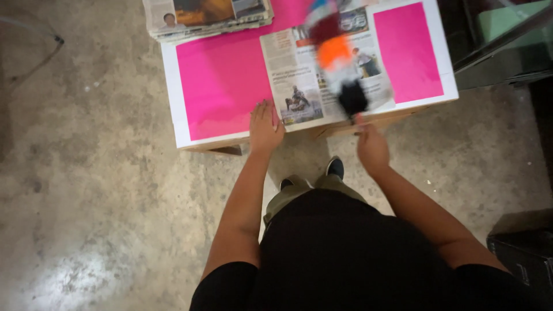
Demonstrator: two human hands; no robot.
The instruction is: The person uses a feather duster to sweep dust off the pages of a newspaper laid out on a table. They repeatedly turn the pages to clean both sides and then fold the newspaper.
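Left hand [265, 128] lies flat, fingers spread, beside the newspaper sheet [299, 75]; right hand [371, 148] grips a blurred orange, white and black object [340, 63] above it.

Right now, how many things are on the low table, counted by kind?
Pink sheet: 1
Open newspaper sheet, under the left hand: 1
Newspaper stack: 1
Blurred multicoloured object, above the right hand: 1
Total: 4

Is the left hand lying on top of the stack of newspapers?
No, the left hand lies flat on the pink sheet beside the single newspaper page, far from the stack of newspapers.
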